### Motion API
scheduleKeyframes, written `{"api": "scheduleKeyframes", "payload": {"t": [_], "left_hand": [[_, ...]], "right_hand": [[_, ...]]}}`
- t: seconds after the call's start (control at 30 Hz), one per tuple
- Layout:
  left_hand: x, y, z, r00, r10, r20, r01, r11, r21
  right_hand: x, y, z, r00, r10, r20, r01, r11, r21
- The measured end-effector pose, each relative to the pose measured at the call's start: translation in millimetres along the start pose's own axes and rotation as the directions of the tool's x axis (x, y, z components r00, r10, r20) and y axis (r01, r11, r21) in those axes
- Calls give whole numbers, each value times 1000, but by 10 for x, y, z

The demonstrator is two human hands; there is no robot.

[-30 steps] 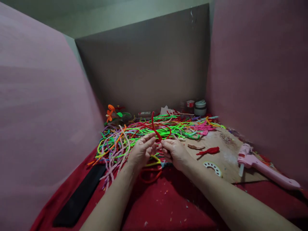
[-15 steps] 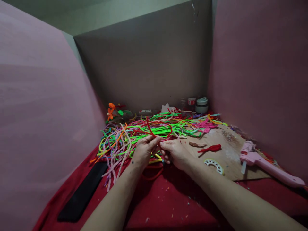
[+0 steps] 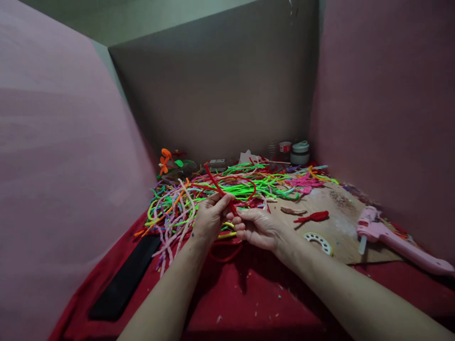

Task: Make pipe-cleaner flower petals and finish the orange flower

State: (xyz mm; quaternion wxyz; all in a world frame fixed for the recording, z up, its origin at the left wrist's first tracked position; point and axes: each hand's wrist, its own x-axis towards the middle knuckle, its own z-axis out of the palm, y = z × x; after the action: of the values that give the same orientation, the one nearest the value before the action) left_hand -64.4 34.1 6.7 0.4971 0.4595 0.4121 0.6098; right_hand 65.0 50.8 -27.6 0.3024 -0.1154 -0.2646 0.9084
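Note:
Between my two hands is a red pipe cleaner [image 3: 213, 178], bent, with one end sticking up to the left. My left hand [image 3: 212, 215] pinches it between thumb and fingers. Close beside it, my right hand [image 3: 259, 228] grips the lower part, its fingers curled. A red loop [image 3: 225, 255] hangs beneath the hands over the cloth; whether it belongs to the same piece is hard to see. Just behind the hands spreads a tangled pile of pipe cleaners [image 3: 245, 189] in green, pink, purple, orange and red.
On a brown board [image 3: 341, 237] at right lie a twisted red piece [image 3: 313, 217], a brown piece [image 3: 293, 211], a white ring with holes [image 3: 319, 242] and a pink glue gun [image 3: 387, 232]. A black strip [image 3: 124, 279] rests on the red cloth [image 3: 220, 308] at left. A lidded jar [image 3: 300, 152] stands behind.
The upright red end has swung further left. My right hand has turned, so more of its curled fingers show. The view has shifted slightly.

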Motion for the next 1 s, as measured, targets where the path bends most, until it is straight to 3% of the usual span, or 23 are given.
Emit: {"api": "scheduleKeyframes", "payload": {"t": [0.23,0.47,0.57,0.77,1.0], "left_hand": [[-12,-27,19,1000,24,-14,-24,1000,9],[-15,-20,0,993,-109,43,101,981,163],[-12,-30,16,993,-113,-21,114,985,126],[-35,-48,85,985,-132,-114,134,991,12],[-17,-66,67,987,-136,-82,134,991,-29]], "right_hand": [[-17,-3,63,993,-79,-82,66,987,-149],[-1,5,17,984,-153,-95,127,962,-242],[12,13,1,988,-141,-65,120,957,-263],[46,48,-8,954,-290,-75,233,877,-421],[21,29,18,943,-318,-99,221,822,-525]]}}
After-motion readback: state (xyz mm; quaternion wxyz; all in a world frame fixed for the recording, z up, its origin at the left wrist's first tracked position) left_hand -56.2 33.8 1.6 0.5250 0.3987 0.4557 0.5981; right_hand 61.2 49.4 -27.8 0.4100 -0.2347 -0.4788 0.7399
